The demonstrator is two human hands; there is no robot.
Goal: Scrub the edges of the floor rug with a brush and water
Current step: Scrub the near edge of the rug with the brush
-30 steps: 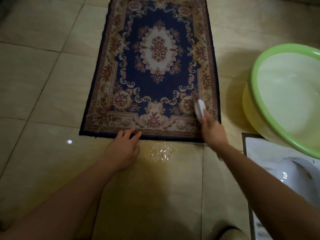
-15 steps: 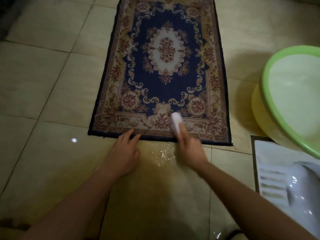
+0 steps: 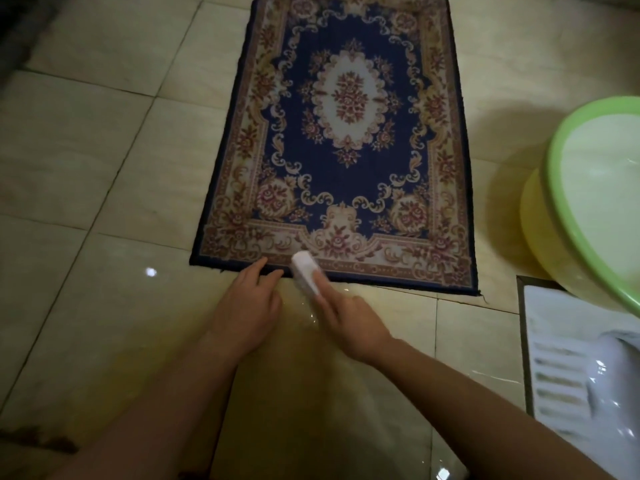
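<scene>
Head view: a person's right hand grips a white scrubbing brush on the near edge of a blue floral floor rug. Just beside it, the left hand presses that edge with straight fingers. The tiled floor glistens wet below them; a green-rimmed basin stands to the right.

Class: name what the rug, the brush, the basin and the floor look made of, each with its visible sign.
Rug: woven textile, matt; patterned pile, loose thread at one corner.
Brush: probably white plastic; smooth, even back.
Basin: likely plastic, glossy; translucent yellow wall, green rim.
Floor: glazed ceramic tile; grout lines, light reflections.
</scene>
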